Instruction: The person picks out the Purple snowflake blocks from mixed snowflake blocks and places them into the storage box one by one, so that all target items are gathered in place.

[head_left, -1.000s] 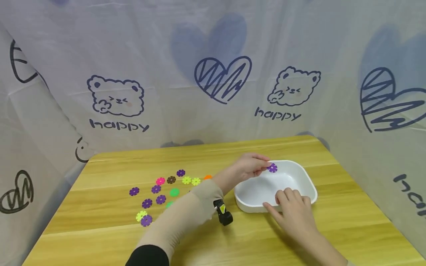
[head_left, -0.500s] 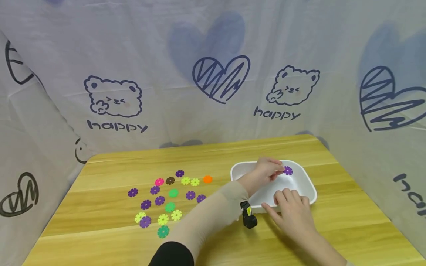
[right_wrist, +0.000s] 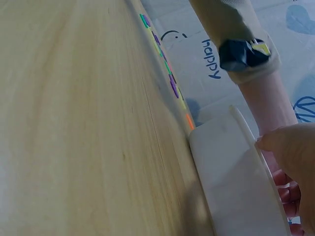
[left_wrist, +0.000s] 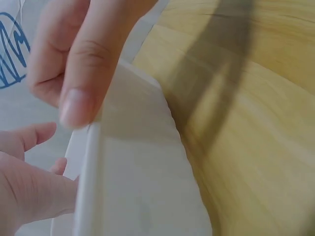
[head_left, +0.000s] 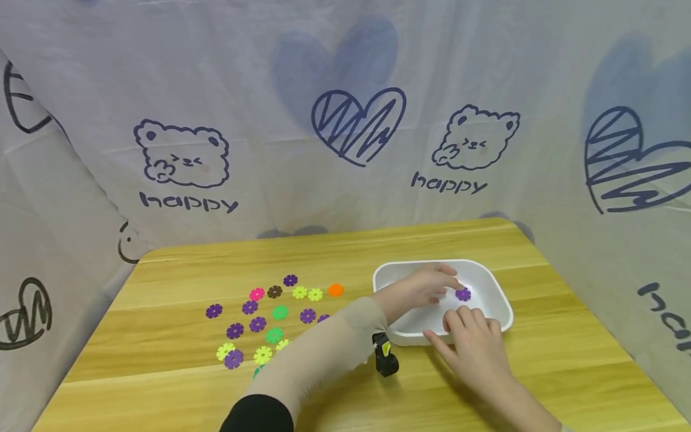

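Observation:
Over the inside of a white plastic tray (head_left: 380, 282) my left hand (head_left: 418, 291) reaches with loosely extended fingers. Just past its fingertips a purple slotted snowflake disc (head_left: 463, 294) shows against the tray floor. My right hand (head_left: 480, 342) grips the tray's near rim, thumb outside and fingers inside. In the left wrist view the right thumb (left_wrist: 78, 105) lies at the rim, and the left hand (left_wrist: 29, 189) is beyond the wall. The right wrist view shows the right hand (right_wrist: 293, 157) at the rim.
Left of the tray, several snowflake discs lie scattered on the wooden table (head_left: 162, 384), including an orange disc (head_left: 336, 290), a pink disc (head_left: 257, 294) and a green disc (head_left: 279, 312). A printed curtain (head_left: 259, 72) stands behind. The left wrist carries a black camera (head_left: 385, 357).
My left hand moved right over the tray with the purple disc, then drew back slightly with looser fingers; the disc is now lower in the tray. My right hand stayed at the rim.

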Available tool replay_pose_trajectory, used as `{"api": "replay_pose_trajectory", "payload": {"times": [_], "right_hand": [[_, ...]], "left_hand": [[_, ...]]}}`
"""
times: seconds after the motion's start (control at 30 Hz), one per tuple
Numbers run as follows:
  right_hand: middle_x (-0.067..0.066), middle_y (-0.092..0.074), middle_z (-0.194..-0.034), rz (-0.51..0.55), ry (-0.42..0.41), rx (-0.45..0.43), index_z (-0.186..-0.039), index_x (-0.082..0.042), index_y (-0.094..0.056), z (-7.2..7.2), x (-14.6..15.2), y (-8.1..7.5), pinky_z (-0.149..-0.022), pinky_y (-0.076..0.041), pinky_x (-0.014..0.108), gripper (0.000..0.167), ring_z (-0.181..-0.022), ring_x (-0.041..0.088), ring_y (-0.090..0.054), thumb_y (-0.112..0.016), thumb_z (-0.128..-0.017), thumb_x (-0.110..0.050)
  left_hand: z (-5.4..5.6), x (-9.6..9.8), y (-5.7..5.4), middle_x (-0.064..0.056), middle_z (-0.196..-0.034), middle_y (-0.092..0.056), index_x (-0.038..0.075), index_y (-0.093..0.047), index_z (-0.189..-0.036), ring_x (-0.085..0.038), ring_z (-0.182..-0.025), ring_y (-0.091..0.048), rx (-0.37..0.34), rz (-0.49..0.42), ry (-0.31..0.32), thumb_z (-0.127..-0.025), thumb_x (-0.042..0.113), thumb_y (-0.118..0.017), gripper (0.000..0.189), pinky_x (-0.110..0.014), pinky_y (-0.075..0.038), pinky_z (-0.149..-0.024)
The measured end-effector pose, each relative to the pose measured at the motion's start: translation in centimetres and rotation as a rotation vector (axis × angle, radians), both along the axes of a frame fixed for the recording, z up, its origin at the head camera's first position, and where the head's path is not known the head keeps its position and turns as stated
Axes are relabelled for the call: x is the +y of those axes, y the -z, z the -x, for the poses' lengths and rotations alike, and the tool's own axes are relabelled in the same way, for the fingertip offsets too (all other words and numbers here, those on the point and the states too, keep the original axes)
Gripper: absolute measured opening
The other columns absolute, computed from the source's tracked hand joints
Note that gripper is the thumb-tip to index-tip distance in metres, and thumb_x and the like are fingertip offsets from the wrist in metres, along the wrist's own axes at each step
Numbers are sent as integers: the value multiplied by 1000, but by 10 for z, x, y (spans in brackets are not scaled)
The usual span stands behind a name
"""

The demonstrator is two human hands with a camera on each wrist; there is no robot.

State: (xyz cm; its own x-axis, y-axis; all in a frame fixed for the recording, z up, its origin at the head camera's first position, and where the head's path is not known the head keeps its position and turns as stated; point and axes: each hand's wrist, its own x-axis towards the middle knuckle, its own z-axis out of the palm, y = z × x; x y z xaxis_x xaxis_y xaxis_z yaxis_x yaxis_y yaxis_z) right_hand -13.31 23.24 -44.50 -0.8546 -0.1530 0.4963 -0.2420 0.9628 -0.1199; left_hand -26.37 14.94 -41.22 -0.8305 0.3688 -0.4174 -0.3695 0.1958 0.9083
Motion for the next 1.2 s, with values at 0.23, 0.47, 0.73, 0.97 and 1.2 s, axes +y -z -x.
{"api": "replay_pose_trajectory", "payload": {"times": [0.23, 0.47, 0.73, 0.97, 1.2], "right_hand": [[-3, -44, -79, 10, -20, 16, -82, -16, -52, -3, -1, 0, -69, -26, 33, 35, -78, 20, -42, -73, -81, -44], [-3, -45, -80, 1, -17, -12, -83, -16, -53, -2, -2, -3, -70, -28, 34, 35, -79, 20, -42, -72, -82, -45], [-4, -45, -80, 2, -12, -37, -83, -16, -54, -2, -3, -2, -70, -28, 34, 35, -79, 18, -41, -71, -83, -46], [-5, -44, -80, 5, -16, -33, -83, -16, -54, -2, -3, 0, -71, -27, 33, 35, -79, 18, -40, -72, -82, -46], [-5, -44, -80, 5, -12, -47, -83, -16, -54, -2, -4, -1, -71, -27, 33, 34, -79, 19, -41, -72, -83, -45]], "left_hand": [[-8, -43, -10, -6, -111, -68, 8, -64, -118, -31, -121, -57, 17, -75, 102, -87, 8, -69, 32, -48, -45, -105], [-19, -104, -25, -7, -120, -64, 7, -63, -118, -23, -109, -62, 51, -146, 134, -92, 9, -64, 27, -44, -49, -102], [-29, -175, -25, -2, -107, -63, 1, -57, -121, -18, -99, -61, 85, -128, 98, -91, 8, -62, 30, -33, -52, -88], [-35, -228, -28, -4, -110, -62, 2, -56, -123, -16, -99, -61, 113, -98, 98, -93, 12, -61, 32, -35, -52, -92], [-33, -261, -16, -14, -124, -59, 6, -58, -123, -19, -105, -59, 271, 106, 124, -96, 15, -60, 29, -43, -49, -93]]}}
